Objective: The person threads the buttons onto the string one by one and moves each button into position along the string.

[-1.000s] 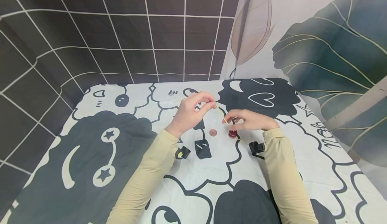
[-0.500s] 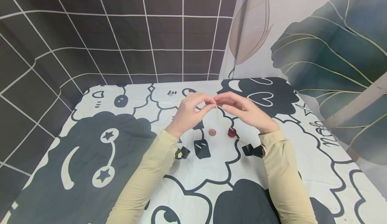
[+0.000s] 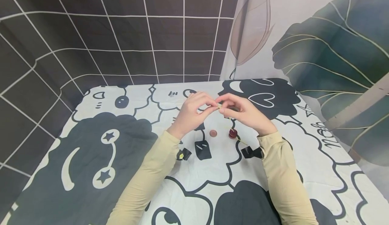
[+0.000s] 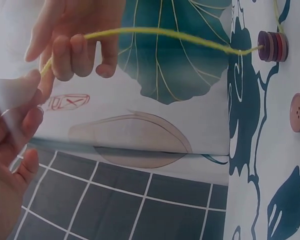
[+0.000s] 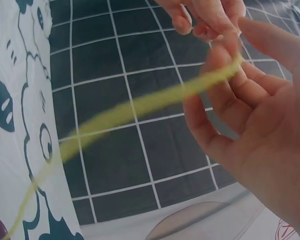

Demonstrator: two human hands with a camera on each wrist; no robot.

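Note:
A yellow yarn (image 4: 160,31) runs from my fingers down through a stack of dark red buttons (image 3: 233,133) on the printed cloth. My left hand (image 3: 196,111) pinches the yarn's upper end between thumb and fingertips, above the cloth. My right hand (image 3: 247,111) meets it there from the right, its curled fingers around the yarn just below the left fingertips. In the right wrist view the yarn (image 5: 155,102) is blurred and leads to those fingers. A single pink button (image 3: 213,133) lies flat left of the stack. The yarn's very tip is hidden by the fingers.
A black-and-white cartoon cloth (image 3: 194,171) covers the table. Black pieces show beside each forearm, the left black piece (image 3: 183,154) with a yellow spot and the right black piece (image 3: 250,152) by the cuff. A dark grid-patterned curtain (image 3: 121,32) hangs behind.
My right hand has gone from beside the button stack up and left to my left fingertips, and its fingers have closed in on the yarn. My left hand has stayed nearly still.

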